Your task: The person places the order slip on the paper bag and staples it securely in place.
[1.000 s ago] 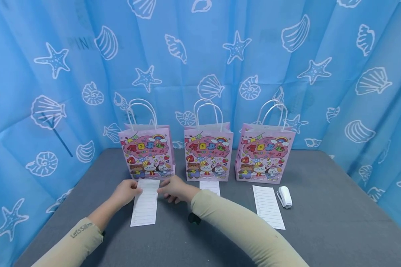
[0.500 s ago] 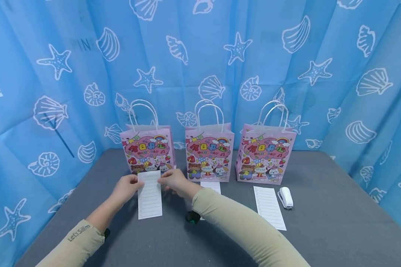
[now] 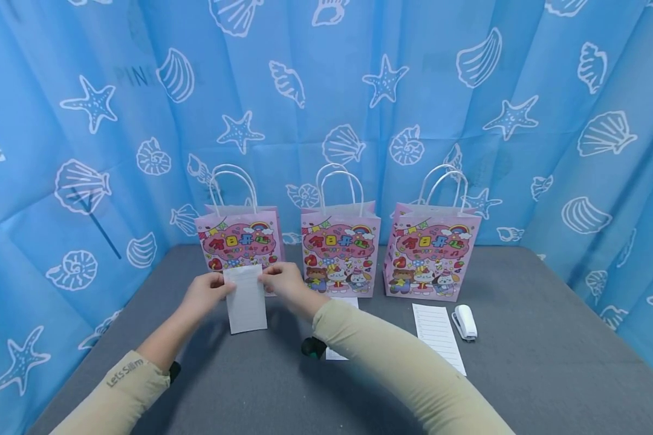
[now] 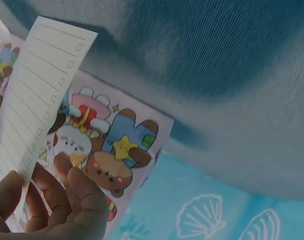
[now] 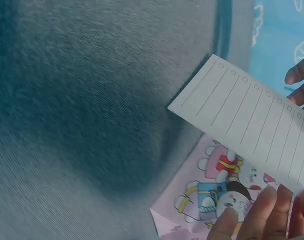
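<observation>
A white lined checklist slip [image 3: 247, 305] is held up in front of the left pink paper gift bag [image 3: 240, 241]. My left hand [image 3: 205, 295] pinches its left edge near the top between thumb and fingers. On the opposite edge, my right hand [image 3: 288, 287] pinches the slip. The left wrist view shows the slip's ruled lines and small checkboxes, with the left thumb [image 4: 9, 192] on its face. In the right wrist view the right hand's fingers [image 5: 272, 212] are by the slip's edge, partly cut off by the frame. The slip hides the bag's lower front.
A middle pink gift bag [image 3: 340, 251] and a right one [image 3: 432, 254] stand in the same row. A second slip [image 3: 337, 353] lies partly under my right arm. Another slip [image 3: 438, 335] rests beside a white stapler [image 3: 464, 322]. A blue shell-print curtain [image 3: 326, 90] hangs behind.
Both hands have raised the slip from the table toward the left bag. It now stands more upright and covers part of the bag's front.
</observation>
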`<control>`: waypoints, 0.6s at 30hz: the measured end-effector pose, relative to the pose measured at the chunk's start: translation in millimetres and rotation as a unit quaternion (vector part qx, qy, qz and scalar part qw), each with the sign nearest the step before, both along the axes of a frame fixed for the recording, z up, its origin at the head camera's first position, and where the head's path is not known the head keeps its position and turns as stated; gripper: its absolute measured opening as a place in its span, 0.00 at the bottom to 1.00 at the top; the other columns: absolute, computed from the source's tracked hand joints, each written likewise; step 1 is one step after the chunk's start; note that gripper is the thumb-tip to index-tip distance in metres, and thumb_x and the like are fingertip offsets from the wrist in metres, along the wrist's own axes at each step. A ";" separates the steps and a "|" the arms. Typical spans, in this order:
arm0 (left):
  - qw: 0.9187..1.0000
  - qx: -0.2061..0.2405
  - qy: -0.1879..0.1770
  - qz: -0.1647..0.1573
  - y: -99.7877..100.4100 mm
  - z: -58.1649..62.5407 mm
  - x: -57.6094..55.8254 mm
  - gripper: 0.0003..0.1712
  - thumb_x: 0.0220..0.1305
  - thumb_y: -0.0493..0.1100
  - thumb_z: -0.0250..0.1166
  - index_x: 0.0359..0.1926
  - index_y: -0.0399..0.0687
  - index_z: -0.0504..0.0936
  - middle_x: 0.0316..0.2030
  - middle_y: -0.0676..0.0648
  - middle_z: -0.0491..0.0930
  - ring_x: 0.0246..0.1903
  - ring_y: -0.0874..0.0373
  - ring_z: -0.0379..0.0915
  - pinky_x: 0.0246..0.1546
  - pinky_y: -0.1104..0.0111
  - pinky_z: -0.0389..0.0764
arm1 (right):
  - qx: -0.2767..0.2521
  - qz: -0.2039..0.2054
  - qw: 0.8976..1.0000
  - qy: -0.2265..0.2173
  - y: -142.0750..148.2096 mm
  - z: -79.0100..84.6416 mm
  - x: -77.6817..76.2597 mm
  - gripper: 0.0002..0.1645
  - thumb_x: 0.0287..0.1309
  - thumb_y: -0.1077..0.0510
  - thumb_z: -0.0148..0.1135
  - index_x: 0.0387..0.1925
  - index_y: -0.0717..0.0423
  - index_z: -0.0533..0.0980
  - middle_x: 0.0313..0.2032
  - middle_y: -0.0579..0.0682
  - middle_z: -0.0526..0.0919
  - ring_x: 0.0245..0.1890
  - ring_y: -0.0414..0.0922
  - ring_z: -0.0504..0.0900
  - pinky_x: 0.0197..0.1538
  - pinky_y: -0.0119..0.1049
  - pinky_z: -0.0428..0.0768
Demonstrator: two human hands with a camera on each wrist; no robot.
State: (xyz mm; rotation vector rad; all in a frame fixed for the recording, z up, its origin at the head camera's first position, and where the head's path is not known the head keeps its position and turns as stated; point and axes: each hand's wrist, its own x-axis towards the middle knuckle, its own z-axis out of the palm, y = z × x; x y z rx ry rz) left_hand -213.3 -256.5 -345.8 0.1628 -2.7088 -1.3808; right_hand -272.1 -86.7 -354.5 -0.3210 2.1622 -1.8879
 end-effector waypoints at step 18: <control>0.999 0.006 0.031 0.022 -1.7 26.4 -7.7 0.15 0.72 0.41 0.56 0.46 0.28 0.75 0.46 0.32 0.77 0.44 0.44 0.72 0.41 0.59 0.75 | 0.018 -0.037 0.998 0.046 -2.2 21.2 -9.1 0.06 0.66 0.62 0.59 0.33 0.61 0.79 0.32 0.50 0.78 0.32 0.43 0.76 0.39 0.37 0.79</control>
